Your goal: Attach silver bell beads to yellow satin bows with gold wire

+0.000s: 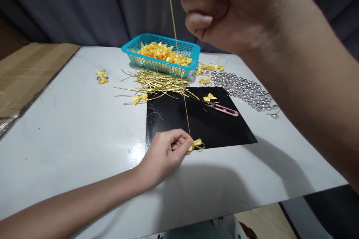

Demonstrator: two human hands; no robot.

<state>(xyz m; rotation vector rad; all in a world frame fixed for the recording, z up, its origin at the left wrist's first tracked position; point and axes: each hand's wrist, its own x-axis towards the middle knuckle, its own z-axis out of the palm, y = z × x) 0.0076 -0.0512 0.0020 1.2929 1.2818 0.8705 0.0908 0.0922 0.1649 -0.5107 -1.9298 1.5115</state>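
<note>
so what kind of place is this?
Likely a home or small-workshop craft table for piecework: a blue basket heaped with yellow ribbon bows, a pile of gold wire ties, rows of silver beads, and a black work mat with snips.

A turquoise basket (134, 46) holding yellow bows (161, 53) is sitting on the white table (70, 127). Gold wire ties (157, 82) are lying before it, silver beads (246, 91) spreading rightward, pink snips (224, 109) resting on a black mat (218, 127).
</note>
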